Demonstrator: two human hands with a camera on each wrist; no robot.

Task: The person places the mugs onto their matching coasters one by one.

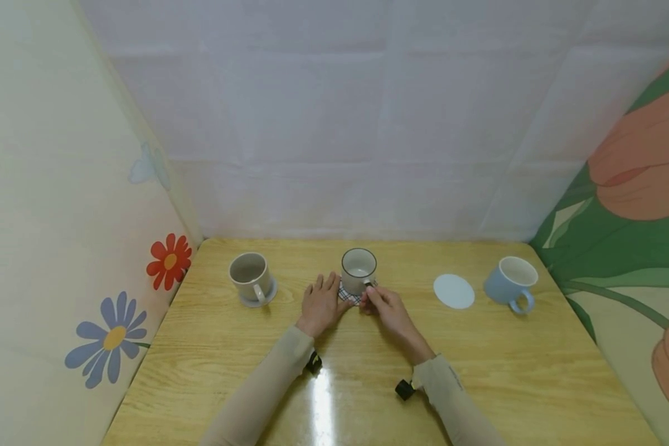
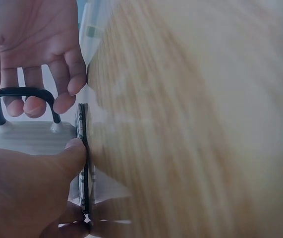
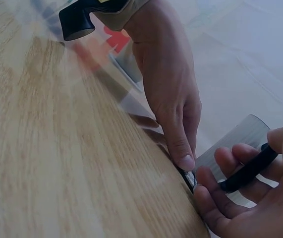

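Firstly, nearest me: two pale sleeves [image 1: 256, 396], forearms angled inward across the wooden table [image 1: 189, 371].

Left hand [image 1: 320, 303]: one, palm down, fingers extended and spread beside the checked coaster [image 1: 347, 298], thumb laid on its edge; gripping nothing. Had the thumb lifted, I judged, the coaster might have slid or ridden along under the dark-rimmed mug [image 1: 355, 275]; had it strayed inward, the mug's base might have pinched it.

Right hand [image 1: 389, 313]: one, fingers hooked through the mug's dark handle [image 2: 25, 91], thumb against it, closed in a firm hold. All my purchase lay on one side, so a twist of that wrist would likely have tipped the mug, and a sideways pull could have dragged its base off-centre.

Dark-rimmed mug: one, grey-white, upright over the checked coaster, between my hands. It seemed to rest there; whether the base sat fully down I could not tell.

Outlying, left: one taupe mug [image 1: 249, 279], upright on a pale coaster [image 1: 274, 290], handle toward me. Outlying, right: one white disc [image 1: 454, 291], bare; near it, one light-blue mug [image 1: 502, 288], upright on the wood. Only a wide sweep of an arm, I judged, would have endangered these.

Farthest: one creased pale cloth [image 1: 312, 124], hung behind.
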